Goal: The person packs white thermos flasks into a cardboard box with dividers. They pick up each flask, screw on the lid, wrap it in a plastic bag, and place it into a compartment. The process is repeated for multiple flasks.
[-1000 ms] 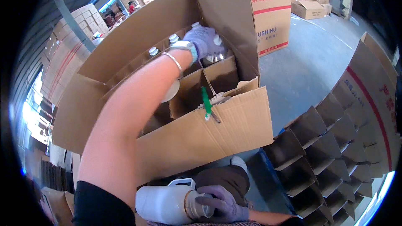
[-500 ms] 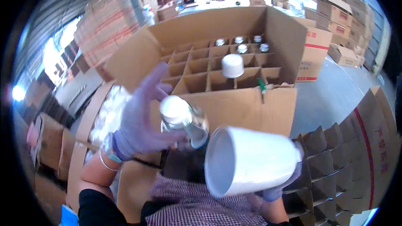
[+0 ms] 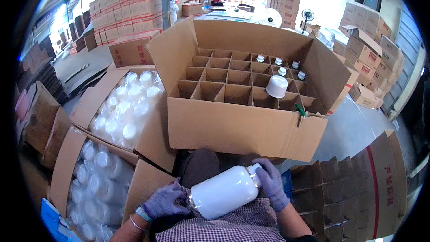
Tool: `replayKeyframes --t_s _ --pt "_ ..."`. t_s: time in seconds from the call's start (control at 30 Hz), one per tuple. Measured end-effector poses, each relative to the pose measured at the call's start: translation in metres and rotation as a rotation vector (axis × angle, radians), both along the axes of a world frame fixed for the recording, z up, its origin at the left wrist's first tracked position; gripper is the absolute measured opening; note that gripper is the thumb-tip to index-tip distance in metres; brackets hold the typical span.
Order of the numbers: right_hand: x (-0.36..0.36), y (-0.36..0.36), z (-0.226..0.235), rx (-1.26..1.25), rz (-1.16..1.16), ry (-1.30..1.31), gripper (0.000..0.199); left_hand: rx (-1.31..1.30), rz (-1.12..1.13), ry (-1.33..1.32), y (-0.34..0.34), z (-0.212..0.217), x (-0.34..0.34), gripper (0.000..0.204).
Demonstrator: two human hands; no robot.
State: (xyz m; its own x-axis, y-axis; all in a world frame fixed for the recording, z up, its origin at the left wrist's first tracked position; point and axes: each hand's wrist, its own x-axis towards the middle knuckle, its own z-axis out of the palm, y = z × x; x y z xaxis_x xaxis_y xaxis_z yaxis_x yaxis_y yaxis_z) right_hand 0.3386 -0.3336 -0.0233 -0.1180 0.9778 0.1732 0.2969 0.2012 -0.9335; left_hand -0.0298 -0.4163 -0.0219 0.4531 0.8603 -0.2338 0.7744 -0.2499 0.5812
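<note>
A glossy white bottle-shaped container lies tilted across my lap, with a gold ring near each end. My right hand, in a grey-purple glove, wraps round its narrow white neck end at the upper right. At the wide lower-left end, my gloved left hand has its fingers curled against the rim. What lies inside the container is hidden. In front stands an open carton with cardboard dividers. Several white-capped bottles stand in its far right cells, and a larger white cap or cup rises nearer the front.
Two open boxes on my left hold plastic-wrapped white pieces and more wrapped pieces. Folded cardboard dividers stand at my right. A green object sits on the carton's near edge. Stacked cartons and a fan are farther back.
My left hand has come down from its spread pose to the container's wide end. The clear, white-capped piece beside it is out of sight. The container has moved lower, and the view has shifted.
</note>
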Motion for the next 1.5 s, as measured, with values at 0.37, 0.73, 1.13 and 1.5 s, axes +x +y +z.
replayKeyframes --t_s 0.37,0.73,1.13,1.5 --pt "0.008 0.014 0.003 0.18 -0.114 0.083 0.027 0.488 0.298 -0.837 0.02 0.012 0.084 0.07" --pt "-0.042 -0.037 0.126 0.77 0.238 0.065 0.069 0.456 -0.134 -0.433 0.037 0.045 0.104 0.092" --pt "-0.071 -0.049 0.123 0.752 0.138 0.179 0.064 0.409 0.081 -0.567 0.016 0.041 0.087 0.104" --pt "-0.077 -0.028 0.131 0.774 0.605 0.337 0.064 0.048 0.168 -0.887 0.015 0.032 0.083 0.104"
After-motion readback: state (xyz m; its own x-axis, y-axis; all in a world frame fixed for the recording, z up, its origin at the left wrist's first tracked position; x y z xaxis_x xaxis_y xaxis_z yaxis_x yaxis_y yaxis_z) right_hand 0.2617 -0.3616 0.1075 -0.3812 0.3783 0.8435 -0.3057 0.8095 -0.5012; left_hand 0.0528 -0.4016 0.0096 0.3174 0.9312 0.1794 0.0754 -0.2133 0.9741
